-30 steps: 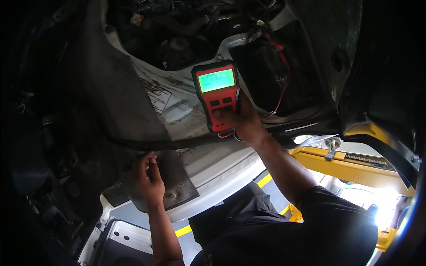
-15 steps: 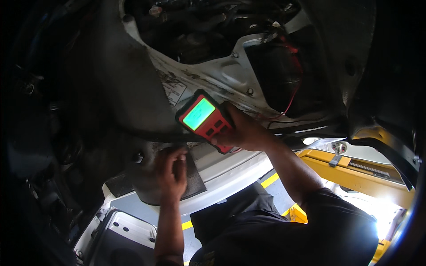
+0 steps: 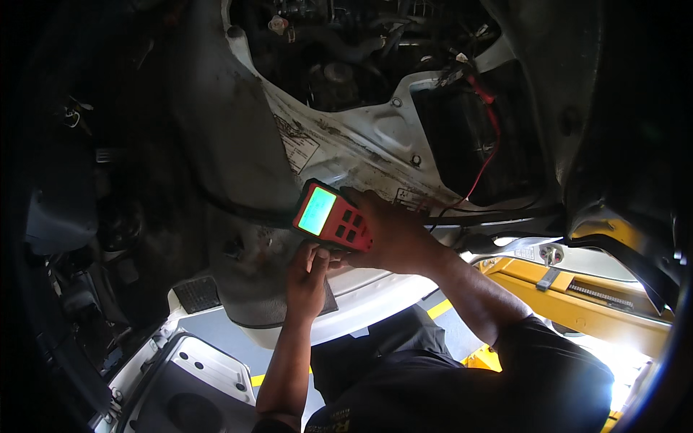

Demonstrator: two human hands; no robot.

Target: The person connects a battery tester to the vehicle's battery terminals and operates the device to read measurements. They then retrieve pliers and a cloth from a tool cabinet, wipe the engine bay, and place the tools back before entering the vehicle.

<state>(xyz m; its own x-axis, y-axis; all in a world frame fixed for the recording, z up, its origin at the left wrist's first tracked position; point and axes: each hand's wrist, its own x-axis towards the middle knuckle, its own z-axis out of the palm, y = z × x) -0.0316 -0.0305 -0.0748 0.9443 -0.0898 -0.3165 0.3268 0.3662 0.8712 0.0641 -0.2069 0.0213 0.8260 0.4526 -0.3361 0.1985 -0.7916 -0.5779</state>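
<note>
My right hand (image 3: 397, 234) is wrapped round the lower end of a red handheld battery tester (image 3: 351, 236) with a dark edge, a lit green screen and several dark buttons. My left hand (image 3: 307, 281) has its thumb and fingers closed at the tester's near edge, gripping it there. Where the fingertips go underneath is hidden. From the right of the tester, a thin red lead (image 3: 482, 169) runs up to a red clamp (image 3: 480, 89) at the top of a dark, box-shaped battery (image 3: 462, 137). A darker lead lies beside it.
A dark engine bay (image 3: 336, 76) opens beyond a pale metal panel (image 3: 361, 133). A grey cover (image 3: 231, 137) lies left of it. The white sill (image 3: 382, 299) curves in front of me. An open door (image 3: 209, 368) stands at lower left, and a yellow beam (image 3: 577, 299) at right.
My left hand has moved up and right to the tester's near edge. The tester has come slightly nearer and turned, and my right thumb no longer covers its buttons.
</note>
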